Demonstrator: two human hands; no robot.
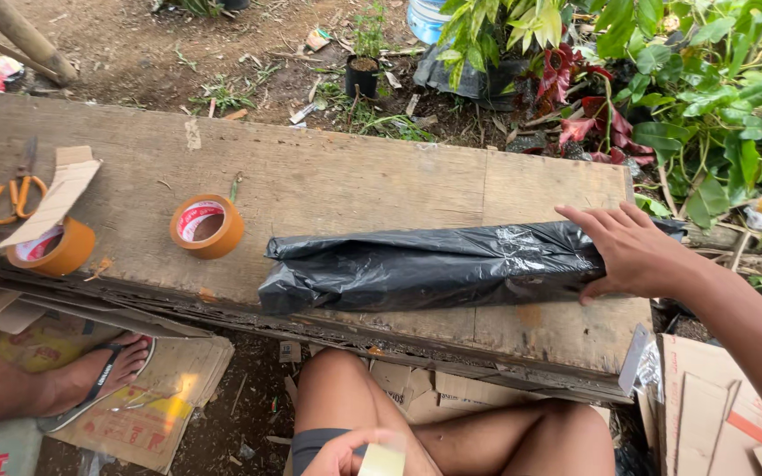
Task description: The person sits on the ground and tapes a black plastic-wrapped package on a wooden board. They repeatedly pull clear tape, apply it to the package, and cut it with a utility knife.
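Fingers (594,220) of my right hand (632,256) are spreading flat, pinning the black plastic-wrapped bundle (425,269) on the wooden plank (328,176), while my left hand (346,451) is pinching a tape strip (382,460).

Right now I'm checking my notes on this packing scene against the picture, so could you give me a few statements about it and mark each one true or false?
1. The right hand rests on the end of a long bundle wrapped in black plastic. True.
2. The bundle lies on the ground. False: it lies on the wooden plank bench.
3. Orange-handled scissors lie at the bench's left end. True.
4. The left hand holds the scissors. False: it holds a pale strip, seemingly tape, low above the knees.
5. Only one tape roll sits on the bench. False: an orange tape roll stands near the bundle and a second roll under a cardboard strip.
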